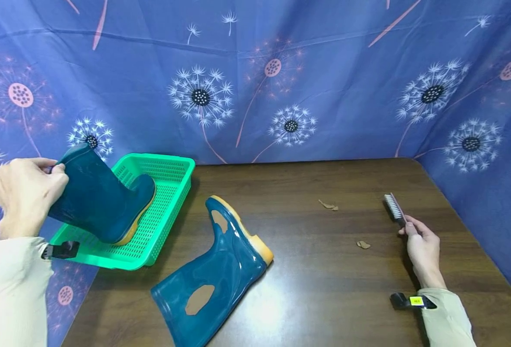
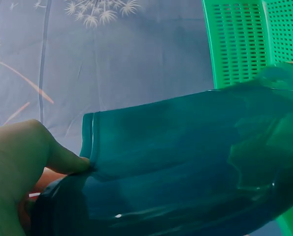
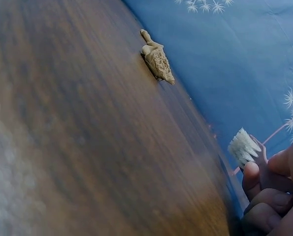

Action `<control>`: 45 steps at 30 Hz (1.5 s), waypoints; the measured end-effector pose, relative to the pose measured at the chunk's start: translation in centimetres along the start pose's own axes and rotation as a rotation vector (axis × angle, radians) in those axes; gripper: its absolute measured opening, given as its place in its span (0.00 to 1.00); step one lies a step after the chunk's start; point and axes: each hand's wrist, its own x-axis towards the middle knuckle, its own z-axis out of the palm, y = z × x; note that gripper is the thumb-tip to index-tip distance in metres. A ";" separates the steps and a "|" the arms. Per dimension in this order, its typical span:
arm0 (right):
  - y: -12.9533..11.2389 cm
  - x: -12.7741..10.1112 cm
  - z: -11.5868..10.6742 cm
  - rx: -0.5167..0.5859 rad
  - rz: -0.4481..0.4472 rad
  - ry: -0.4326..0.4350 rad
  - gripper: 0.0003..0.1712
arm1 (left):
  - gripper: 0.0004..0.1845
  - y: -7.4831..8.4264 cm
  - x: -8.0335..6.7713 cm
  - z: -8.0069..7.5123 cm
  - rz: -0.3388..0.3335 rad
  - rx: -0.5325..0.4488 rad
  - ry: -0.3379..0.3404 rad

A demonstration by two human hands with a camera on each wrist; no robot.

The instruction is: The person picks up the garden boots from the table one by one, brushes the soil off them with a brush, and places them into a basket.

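My left hand (image 1: 23,193) pinches the top rim of a teal rubber boot (image 1: 101,202) whose sole rests in the green basket (image 1: 173,185). In the left wrist view my thumb presses the boot's cuff (image 2: 151,142) with the green basket (image 2: 240,44) behind. A second teal boot (image 1: 216,270) with brown patches lies on its side on the wooden table (image 1: 324,289). At the right my right hand (image 1: 422,248) grips the handle of a small brush (image 1: 395,208) lying on the table; its white bristles (image 3: 243,146) show beyond my fingers in the right wrist view.
Small brown scraps (image 1: 328,205) (image 1: 363,245) lie on the table between the lying boot and the brush; one scrap (image 3: 157,59) shows in the right wrist view. A blue dandelion-print cloth (image 1: 281,86) walls the table at back and sides.
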 end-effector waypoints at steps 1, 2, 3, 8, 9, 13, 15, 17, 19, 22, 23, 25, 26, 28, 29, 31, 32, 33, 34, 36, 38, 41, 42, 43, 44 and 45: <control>-0.1 0.0 0.0 0.001 0.002 0.000 0.27 | 0.27 -0.2 -0.1 0.0 -0.010 0.002 -0.005; -0.2 0.1 -0.1 0.002 0.003 0.001 0.27 | 0.28 -0.3 -0.2 0.0 -0.019 0.005 -0.010; -0.3 0.1 -0.1 0.001 0.003 0.002 0.27 | 0.29 -0.5 -0.2 -0.1 -0.031 0.013 -0.015; -1.3 0.2 0.2 0.024 -0.013 -0.003 0.27 | 0.30 -1.1 -0.8 -0.1 -0.044 0.053 -0.024; -1.5 0.2 0.3 0.025 -0.019 -0.003 0.27 | 0.29 -1.2 -1.0 -0.1 -0.036 0.062 -0.024; -2.1 0.0 0.7 0.028 -0.042 -0.005 0.26 | 0.27 -1.0 -1.7 -0.1 0.010 0.081 0.034; -2.4 -0.1 0.8 0.023 -0.045 -0.006 0.26 | 0.26 -0.7 -2.1 -0.1 0.023 0.085 0.072; -2.5 -0.4 0.9 0.020 -0.045 -0.012 0.26 | 0.27 -0.3 -2.5 0.0 0.020 0.086 0.098; -2.7 -0.6 1.0 0.020 -0.044 -0.015 0.26 | 0.28 0.0 -3.1 0.2 0.017 0.080 0.127; -2.9 -0.9 1.1 0.020 -0.046 -0.022 0.26 | 0.27 0.4 -4.0 0.6 0.025 0.066 0.189; -3.0 -1.0 1.2 0.022 -0.047 -0.024 0.26 | 0.26 0.5 -4.5 0.8 0.031 0.058 0.209; -3.1 -1.3 1.3 0.027 -0.056 -0.031 0.26 | 0.25 0.7 -5.5 1.3 0.047 0.051 0.235; -3.2 -1.5 1.4 0.025 -0.059 -0.035 0.26 | 0.24 0.9 -6.1 1.5 0.059 0.042 0.242; -3.4 -2.0 1.5 0.026 -0.065 -0.043 0.26 | 0.23 1.1 -7.3 2.0 0.097 0.024 0.248; -3.5 -2.3 1.6 0.027 -0.068 -0.048 0.26 | 0.21 1.2 -8.1 2.2 0.123 0.012 0.255; -3.8 -2.8 1.9 0.023 -0.075 -0.053 0.26 | 0.19 1.4 -9.5 2.6 0.186 -0.018 0.267; -3.9 -3.1 2.0 0.024 -0.080 -0.058 0.26 | 0.18 1.5 -10.3 2.9 0.223 -0.035 0.278; -4.0 -3.4 2.1 0.024 -0.086 -0.062 0.26 | 0.16 1.7 -11.0 3.1 0.261 -0.050 0.284; -4.1 -3.7 2.3 0.028 -0.093 -0.065 0.25 | 0.15 1.8 -11.7 3.4 0.295 -0.066 0.286; -4.3 -4.3 2.5 0.035 -0.108 -0.069 0.25 | 0.14 2.3 -13.2 4.0 0.359 -0.110 0.268; -4.5 -4.9 2.8 0.043 -0.118 -0.083 0.25 | 0.14 3.0 -14.7 4.9 0.415 -0.153 0.231; -4.8 -5.7 3.1 0.052 -0.139 -0.121 0.25 | 0.14 3.9 -17.0 6.4 0.482 -0.224 0.129; -4.9 -6.0 3.2 0.044 -0.151 -0.135 0.25 | 0.13 4.2 -17.7 6.9 0.501 -0.245 0.081; -5.1 -6.2 3.3 0.041 -0.160 -0.149 0.25 | 0.13 4.4 -18.6 7.4 0.520 -0.260 0.031; -5.2 -6.5 3.3 0.030 -0.176 -0.161 0.25 | 0.12 4.7 -19.4 8.0 0.537 -0.273 -0.018; -5.4 -6.7 3.4 0.020 -0.192 -0.176 0.25 | 0.12 5.0 -20.1 8.4 0.542 -0.277 -0.077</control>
